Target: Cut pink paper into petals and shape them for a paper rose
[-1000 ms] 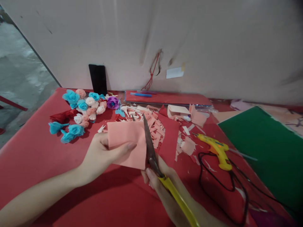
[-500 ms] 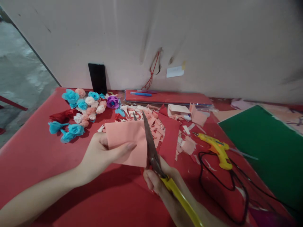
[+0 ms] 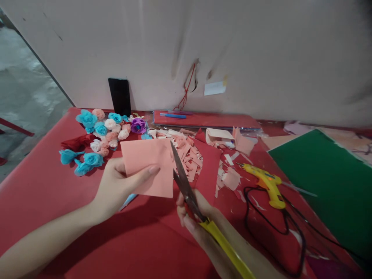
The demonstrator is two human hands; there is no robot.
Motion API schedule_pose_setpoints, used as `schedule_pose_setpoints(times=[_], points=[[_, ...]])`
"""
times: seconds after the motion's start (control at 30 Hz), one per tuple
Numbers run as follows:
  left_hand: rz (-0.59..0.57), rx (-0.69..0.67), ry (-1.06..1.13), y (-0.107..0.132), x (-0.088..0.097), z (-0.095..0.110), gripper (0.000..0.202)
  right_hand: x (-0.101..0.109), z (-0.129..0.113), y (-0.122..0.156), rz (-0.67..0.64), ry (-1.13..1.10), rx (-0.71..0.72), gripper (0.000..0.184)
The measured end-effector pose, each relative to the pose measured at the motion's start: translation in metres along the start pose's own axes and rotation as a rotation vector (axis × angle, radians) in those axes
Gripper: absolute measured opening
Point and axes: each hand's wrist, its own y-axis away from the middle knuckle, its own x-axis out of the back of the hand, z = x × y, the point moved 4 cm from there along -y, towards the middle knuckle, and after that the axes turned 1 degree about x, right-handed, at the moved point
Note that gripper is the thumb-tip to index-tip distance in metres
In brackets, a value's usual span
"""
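Note:
My left hand (image 3: pixel 116 186) pinches a square of pink paper (image 3: pixel 151 159) above the table, thumb on top and the other fingers underneath, mostly hidden. My right hand (image 3: pixel 197 217) is closed around scissors (image 3: pixel 186 186) with long yellow handles. Their metal blades stand apart, pointing up and away from me, just at the right edge of the paper. Behind the paper lies a heap of pink and white paper scraps (image 3: pixel 192 157). Part of a blue pen-like thing (image 3: pixel 128 201) shows beneath my left hand.
Several blue, pink, white and purple paper flowers (image 3: pixel 100 128) lie at the left. A black phone (image 3: pixel 120 96) leans on the wall. At the right are a yellow glue gun (image 3: pixel 266 182) with a looping black cord (image 3: pixel 247 209) and a green sheet (image 3: pixel 322 182). A red packet (image 3: pixel 203 119) lies behind.
My left hand has moved the paper left and slightly up. The scissor blades, which straddled the paper's right side, now stand at its edge. The blue pen-like thing has come into sight.

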Motion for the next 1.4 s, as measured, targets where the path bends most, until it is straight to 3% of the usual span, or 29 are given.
schedule_pose_setpoints(times=[0.13,0.37,0.5,0.8,0.9,1.2,1.4], points=[[-0.036,0.01,-0.052,0.001,-0.001,-0.003,0.026,0.002,-0.01,0.003,-0.092,0.029,-0.092,0.01],[-0.156,-0.019,-0.022,0.003,-0.006,0.0,0.017,0.009,-0.035,0.011,0.012,0.162,-0.114,0.014],[-0.183,0.001,0.015,0.004,-0.009,-0.003,0.022,0.008,-0.046,0.017,0.022,0.187,-0.042,0.012],[-0.174,0.04,0.024,0.006,-0.009,-0.003,0.024,0.005,-0.017,0.024,0.07,0.06,0.115,0.026],[-0.182,0.033,0.045,0.005,-0.01,-0.003,0.025,0.003,-0.015,0.021,0.025,0.059,0.092,0.029],[-0.164,0.017,0.001,0.006,-0.009,-0.003,0.031,0.008,-0.025,0.028,0.143,0.19,0.094,0.029],[-0.165,0.02,0.008,0.005,-0.008,-0.004,0.021,0.004,-0.035,0.022,-0.013,0.117,0.078,0.025]])
